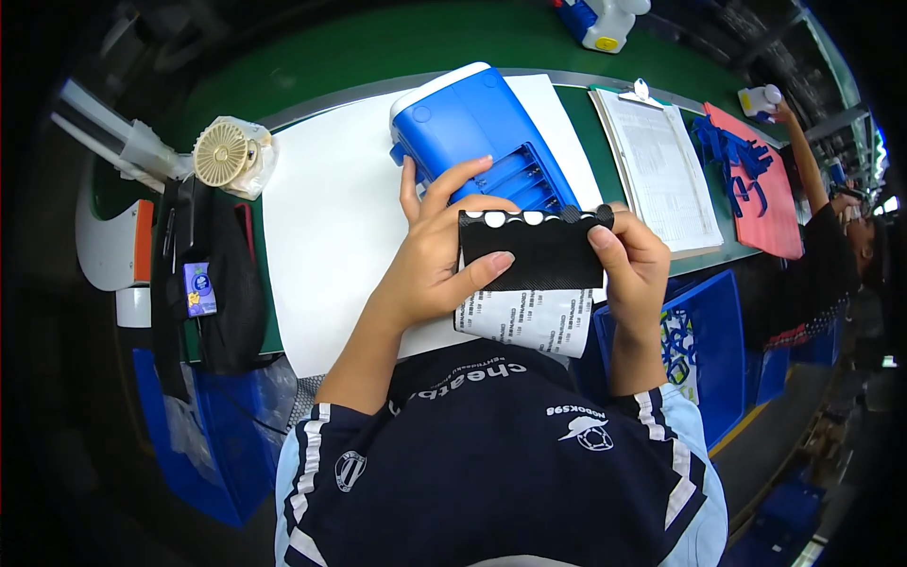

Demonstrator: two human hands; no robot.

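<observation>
In front of my chest I hold a black sheet of round stick-on pads (539, 257), with a row of dots along its far edge. White printed backing paper (529, 317) curls down under it. My left hand (439, 250) grips the sheet's left side, thumb on top, while its index finger stretches over a blue plastic device (463, 118). My right hand (633, 260) pinches the sheet's far right corner between thumb and fingers. The device lies tilted on a white sheet (321, 246), its open battery compartment (515, 180) facing up.
A small round fan (225, 154) stands at the left, near a black bag (231, 312). To the right lie a clipboard with papers (657, 170) and blue straps (732, 156) on a red board (770, 213). Blue bins (723, 350) flank me below; another person (803, 255) works at far right.
</observation>
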